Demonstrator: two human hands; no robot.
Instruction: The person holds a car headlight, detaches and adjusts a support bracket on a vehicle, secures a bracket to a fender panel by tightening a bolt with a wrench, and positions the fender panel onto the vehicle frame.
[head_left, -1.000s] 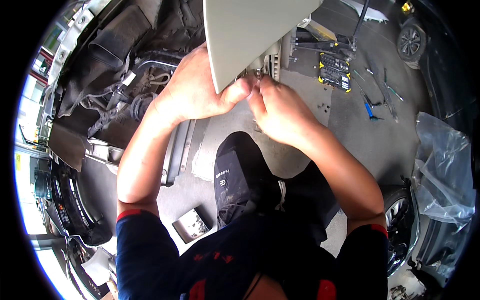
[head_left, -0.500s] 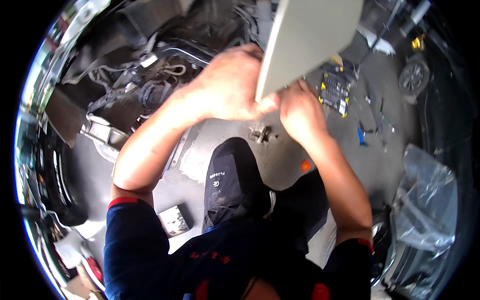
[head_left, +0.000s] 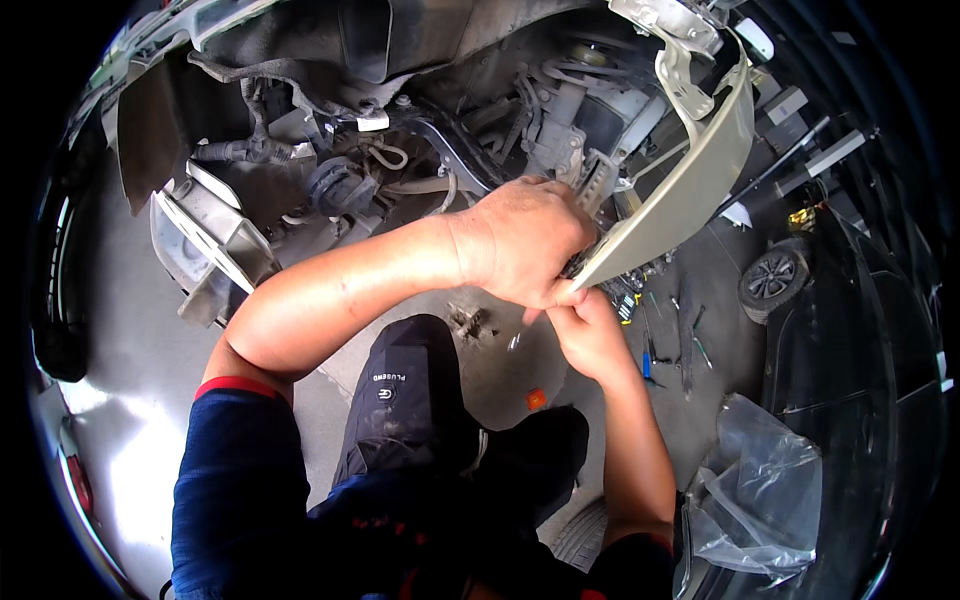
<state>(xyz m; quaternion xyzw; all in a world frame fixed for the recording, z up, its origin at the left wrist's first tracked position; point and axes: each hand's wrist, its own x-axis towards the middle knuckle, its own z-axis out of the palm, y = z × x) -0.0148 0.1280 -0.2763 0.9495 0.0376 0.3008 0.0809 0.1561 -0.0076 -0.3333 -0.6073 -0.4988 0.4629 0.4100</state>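
Observation:
A cream car body panel (head_left: pixel 665 215) hangs at the upper right, seen almost edge-on, with its narrow lower corner between my hands. My left hand (head_left: pixel 530 240) is closed at that corner, with its thumb against the edge and the other fingers curled on the inner side, mostly hidden. Just below it, my right hand (head_left: pixel 588 335) has its fingers closed under the corner, touching or nearly touching the left thumb. Whatever lies between the right fingertips is hidden. Behind my left hand is the car's bare wheel area, with a black metal arm (head_left: pixel 455 150).
A light metal bracket (head_left: pixel 215 225) juts out at left. Tools, among them a blue-handled one (head_left: pixel 647 365), lie on the floor at right. Beyond are a dark car (head_left: pixel 850 350) with a wheel (head_left: pixel 773 280) and clear plastic sheeting (head_left: pixel 755 495). An orange piece (head_left: pixel 537 400) lies near my knees.
My view has shifted, showing more of the wheel area. The panel now appears more edge-on, with its inner side visible. Both hands stay at its lower corner, the right now lower beneath the left.

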